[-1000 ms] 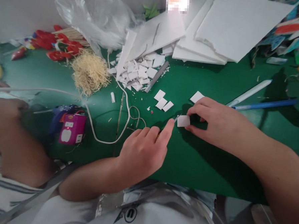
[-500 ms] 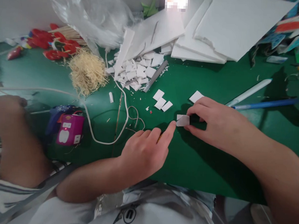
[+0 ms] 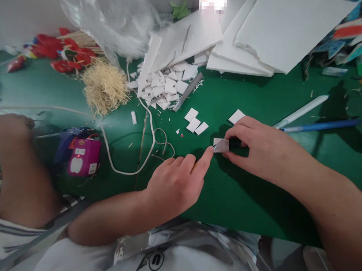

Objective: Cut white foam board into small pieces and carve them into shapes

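My left hand (image 3: 177, 179) is closed around a slim craft knife, mostly hidden in the fist, with a bit of yellowish handle showing between the fingers. Its forefinger stretches along the tool to the left edge of a small white foam piece (image 3: 224, 149), where a thin grey blade (image 3: 217, 144) lies across the surface. My right hand (image 3: 256, 145) pinches the right end of that piece between thumb and fingers. Just beyond the right fingers lies another white foam square (image 3: 236, 116). Several cut foam squares (image 3: 193, 124) lie to the left.
A heap of foam scraps (image 3: 162, 86) with a grey strip (image 3: 187, 91) lies farther back, below stacked foam sheets (image 3: 265, 34). Left are a white cable (image 3: 154, 138), a purple box (image 3: 84, 156), wood shavings (image 3: 104, 85) and another person's arm (image 3: 12, 159). Pens (image 3: 321, 125) lie right.
Both hands stay nearly in place. The blade's angle on the small foam piece looks slightly different, and the whole view has shifted very slightly.
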Action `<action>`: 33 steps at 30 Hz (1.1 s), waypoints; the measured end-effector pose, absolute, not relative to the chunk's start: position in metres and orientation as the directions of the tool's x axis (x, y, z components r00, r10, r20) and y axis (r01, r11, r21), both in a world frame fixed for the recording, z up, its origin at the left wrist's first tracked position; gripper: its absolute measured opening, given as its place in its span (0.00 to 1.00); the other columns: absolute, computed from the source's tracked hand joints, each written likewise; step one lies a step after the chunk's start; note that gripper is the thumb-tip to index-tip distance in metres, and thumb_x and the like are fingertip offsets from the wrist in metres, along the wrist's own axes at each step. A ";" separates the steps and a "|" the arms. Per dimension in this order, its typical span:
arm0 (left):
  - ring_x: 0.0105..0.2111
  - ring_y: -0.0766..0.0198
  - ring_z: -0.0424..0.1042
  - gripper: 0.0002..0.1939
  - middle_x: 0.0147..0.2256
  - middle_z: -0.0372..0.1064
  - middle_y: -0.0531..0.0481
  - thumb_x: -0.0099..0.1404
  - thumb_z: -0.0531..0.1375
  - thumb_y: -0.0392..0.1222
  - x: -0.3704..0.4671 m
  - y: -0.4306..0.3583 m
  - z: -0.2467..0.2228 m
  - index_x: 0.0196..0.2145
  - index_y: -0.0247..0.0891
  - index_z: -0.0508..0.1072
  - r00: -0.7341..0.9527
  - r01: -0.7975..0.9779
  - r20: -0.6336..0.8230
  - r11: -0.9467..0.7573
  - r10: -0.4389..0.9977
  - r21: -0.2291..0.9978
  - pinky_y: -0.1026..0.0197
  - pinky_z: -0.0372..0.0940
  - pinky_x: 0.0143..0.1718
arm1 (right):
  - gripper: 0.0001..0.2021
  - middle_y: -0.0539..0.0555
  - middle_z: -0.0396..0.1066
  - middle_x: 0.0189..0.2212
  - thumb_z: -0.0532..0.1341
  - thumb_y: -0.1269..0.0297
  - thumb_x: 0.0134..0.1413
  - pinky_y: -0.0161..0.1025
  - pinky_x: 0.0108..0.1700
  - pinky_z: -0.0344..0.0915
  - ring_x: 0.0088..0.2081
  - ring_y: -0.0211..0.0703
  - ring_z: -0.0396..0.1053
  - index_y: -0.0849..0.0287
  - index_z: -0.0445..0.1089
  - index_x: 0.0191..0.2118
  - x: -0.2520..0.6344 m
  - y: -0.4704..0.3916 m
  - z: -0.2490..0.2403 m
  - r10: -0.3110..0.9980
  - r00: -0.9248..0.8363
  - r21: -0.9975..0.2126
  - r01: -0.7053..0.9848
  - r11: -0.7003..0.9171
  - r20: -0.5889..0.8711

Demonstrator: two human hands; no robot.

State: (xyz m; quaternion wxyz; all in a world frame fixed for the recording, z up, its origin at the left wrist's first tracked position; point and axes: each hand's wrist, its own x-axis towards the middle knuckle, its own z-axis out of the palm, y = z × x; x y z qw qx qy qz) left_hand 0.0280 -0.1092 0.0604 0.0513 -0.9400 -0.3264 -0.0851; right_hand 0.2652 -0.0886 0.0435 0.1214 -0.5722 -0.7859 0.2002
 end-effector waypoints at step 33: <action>0.18 0.65 0.65 0.25 0.22 0.63 0.55 0.67 0.53 0.25 0.035 -0.117 0.073 0.59 0.23 0.75 0.790 0.611 0.128 -0.788 0.600 -0.075 0.62 0.62 0.17 | 0.08 0.54 0.73 0.35 0.65 0.58 0.55 0.37 0.27 0.60 0.29 0.39 0.70 0.57 0.74 0.31 0.261 -0.090 0.043 0.966 -0.259 -0.429 0.875 0.225 -0.023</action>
